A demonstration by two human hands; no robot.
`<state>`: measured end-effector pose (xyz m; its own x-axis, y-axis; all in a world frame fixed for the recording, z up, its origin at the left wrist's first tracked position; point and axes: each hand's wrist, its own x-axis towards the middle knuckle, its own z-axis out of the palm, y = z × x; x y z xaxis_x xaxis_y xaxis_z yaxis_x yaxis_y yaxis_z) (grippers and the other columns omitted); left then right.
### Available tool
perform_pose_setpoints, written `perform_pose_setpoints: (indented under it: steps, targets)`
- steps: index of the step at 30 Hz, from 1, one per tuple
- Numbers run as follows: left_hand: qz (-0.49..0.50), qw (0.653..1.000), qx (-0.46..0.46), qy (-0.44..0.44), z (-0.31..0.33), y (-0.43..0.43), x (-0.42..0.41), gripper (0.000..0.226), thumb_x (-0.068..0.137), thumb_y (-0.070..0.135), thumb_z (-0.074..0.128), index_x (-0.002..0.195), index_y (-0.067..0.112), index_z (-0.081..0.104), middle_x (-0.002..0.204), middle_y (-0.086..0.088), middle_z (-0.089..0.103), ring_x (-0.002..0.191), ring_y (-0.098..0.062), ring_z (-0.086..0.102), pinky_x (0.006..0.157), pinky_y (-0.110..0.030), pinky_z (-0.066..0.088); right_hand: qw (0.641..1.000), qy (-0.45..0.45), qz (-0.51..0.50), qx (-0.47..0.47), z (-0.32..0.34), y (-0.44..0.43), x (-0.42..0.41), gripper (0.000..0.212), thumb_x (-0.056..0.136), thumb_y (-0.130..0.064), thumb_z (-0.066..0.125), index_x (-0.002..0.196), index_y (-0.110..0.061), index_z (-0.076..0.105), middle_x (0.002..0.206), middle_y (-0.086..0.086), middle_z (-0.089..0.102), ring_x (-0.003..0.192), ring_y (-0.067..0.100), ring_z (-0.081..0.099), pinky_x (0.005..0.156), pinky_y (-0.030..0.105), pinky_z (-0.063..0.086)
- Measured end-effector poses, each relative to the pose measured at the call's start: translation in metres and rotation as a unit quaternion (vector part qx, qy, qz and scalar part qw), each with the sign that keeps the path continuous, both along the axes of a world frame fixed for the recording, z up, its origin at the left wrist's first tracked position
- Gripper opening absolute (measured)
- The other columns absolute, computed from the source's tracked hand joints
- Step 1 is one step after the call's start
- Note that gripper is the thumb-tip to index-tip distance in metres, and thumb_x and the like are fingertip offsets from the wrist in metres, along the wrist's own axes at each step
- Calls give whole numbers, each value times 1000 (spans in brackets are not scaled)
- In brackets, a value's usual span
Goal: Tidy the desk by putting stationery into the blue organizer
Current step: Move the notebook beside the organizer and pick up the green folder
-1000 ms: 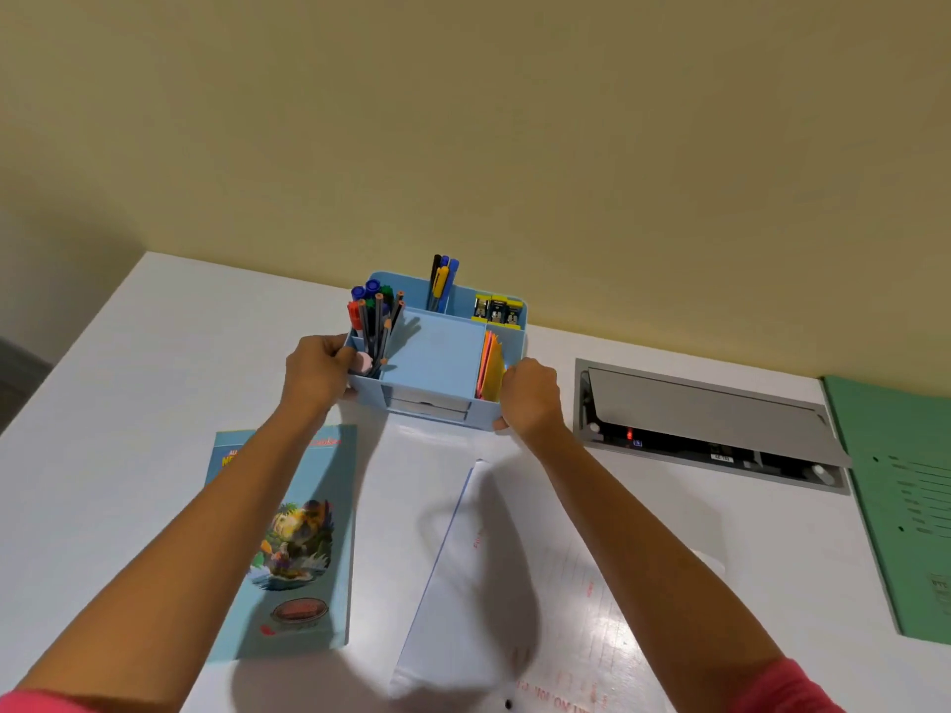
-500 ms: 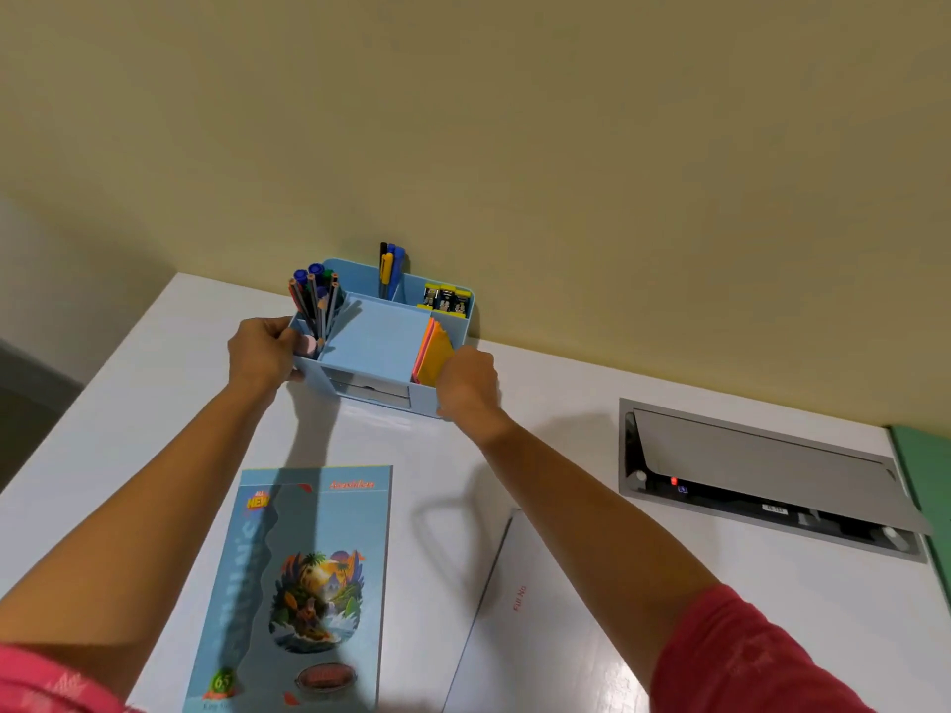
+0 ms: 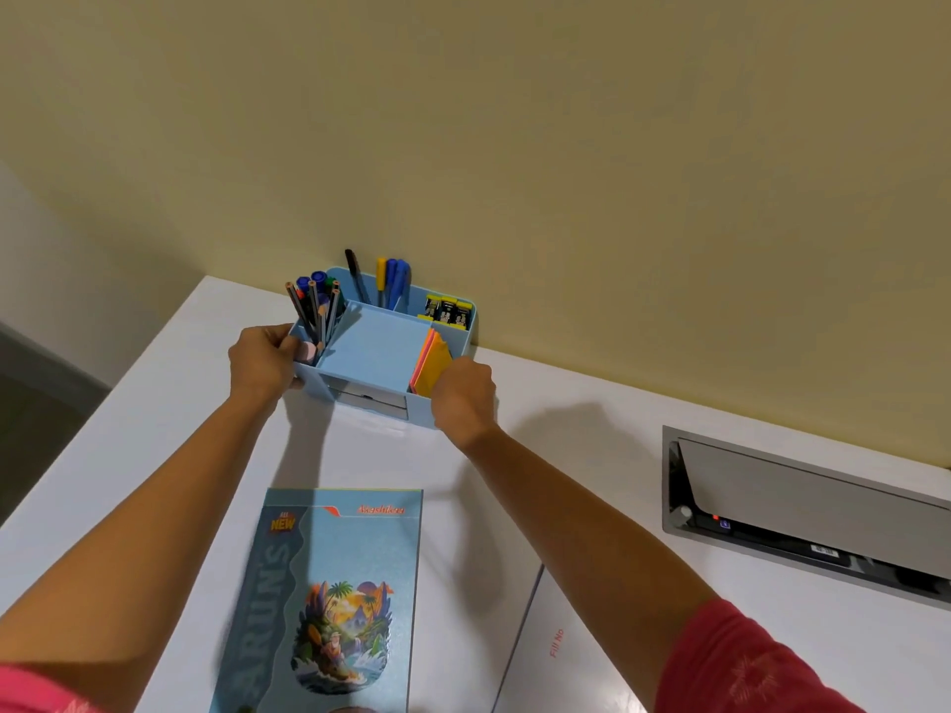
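With left hand [image 3: 261, 360] and right hand [image 3: 463, 397], fingers curled, grips opposite ends of blue organizer [image 3: 371, 352] at far edge of bench [image 3: 175, 403], near wall [image 3: 514, 146].

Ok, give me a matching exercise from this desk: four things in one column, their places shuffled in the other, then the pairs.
1 pencils
2 sticky notes
3 yellow-black pieces
4 notebook

A flat on the desk
B blue organizer, far right corner
C compartment by left hand
D slot by right hand

Pairs: 1-C, 2-D, 3-B, 4-A
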<state>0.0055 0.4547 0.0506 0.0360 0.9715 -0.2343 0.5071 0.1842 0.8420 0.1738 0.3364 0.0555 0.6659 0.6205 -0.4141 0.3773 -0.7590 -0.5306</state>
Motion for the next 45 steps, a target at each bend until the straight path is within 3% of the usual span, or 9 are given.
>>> perform_pose_setpoints:
  steps: [4, 8, 12, 19, 23, 28, 38, 43, 45]
  targets:
    - [8, 1000, -5, 0, -1, -1, 1, 26, 91, 2, 46, 103, 1, 69, 89, -14, 63, 80, -32, 57, 46, -29, 54, 1000, -6, 6, -6, 7, -4, 0, 28, 90, -8, 59, 118, -3, 58, 121, 15, 62, 109, 32, 62, 85, 34, 53]
    - [19, 1000, -9, 11, 4, -9, 3, 22, 88, 5, 48, 97, 8, 68, 94, -17, 65, 89, -34, 59, 75, -45, 56, 997, -47, 57, 28, 17, -16, 2, 33, 100, -21, 40, 115, 2, 58, 118, 21, 61, 110, 35, 58, 88, 40, 49]
    - [47, 998, 24, 42, 9, -31, 5, 40, 88, 22, 57, 126, 8, 53, 118, -17, 62, 109, -35, 56, 86, -40, 44, 996, -73, 26, 50, 26, -34, 7, 46, 101, -39, 31, 118, -3, 56, 119, 17, 62, 109, 30, 59, 88, 37, 49]
    - [108, 993, 51, 24, 15, -109, 3, 49, 87, 15, 58, 131, 3, 39, 137, -22, 35, 119, -41, 42, 100, -50, 39, 990, -97, 3, 106, 29, -107, -6, 30, 98, -27, 44, 111, -5, 59, 105, 15, 69, 98, 30, 65, 86, 37, 54]
    - [73, 996, 43, 22, 15, -162, -6, 45, 87, 10, 56, 129, 3, 41, 136, -23, 35, 120, -39, 40, 104, -51, 35, 981, -84, -9, 175, 21, -162, -28, 18, 94, -15, 52, 96, 0, 63, 78, 16, 67, 75, 31, 67, 61, 24, 47]
    - [10, 998, 47, 51, 3, -222, -31, 42, 88, 9, 60, 127, 3, 48, 133, -22, 40, 121, -35, 42, 104, -41, 32, 973, 3, -70, 218, -1, -222, -66, 15, 88, 1, 52, 80, 6, 63, 66, 22, 63, 65, 39, 64, 60, 46, 54]
    - [40, 967, -44, 249, -17, -289, -96, 58, 79, 20, 70, 126, -2, 45, 131, -28, 41, 119, -46, 39, 100, -52, 32, 977, 178, -93, 68, -28, -271, -134, 25, 87, -9, 53, 108, -4, 66, 106, 12, 71, 101, 28, 66, 95, 38, 50]
    - [45, 957, -69, 277, -27, -306, -113, 66, 76, 25, 75, 123, -6, 41, 126, -29, 39, 117, -48, 37, 98, -56, 32, 952, 280, -117, 46, -29, -276, -148, 19, 73, -14, 52, 58, -16, 64, 83, 11, 73, 81, 26, 70, 85, 46, 57]
    - [41, 958, -73, 275, -28, -304, -116, 69, 74, 25, 78, 122, -8, 41, 124, -32, 41, 116, -49, 38, 96, -56, 35, 940, 313, -128, 45, -33, -275, -150, 19, 68, -19, 50, 54, -18, 62, 85, 9, 74, 84, 26, 72, 84, 45, 58]
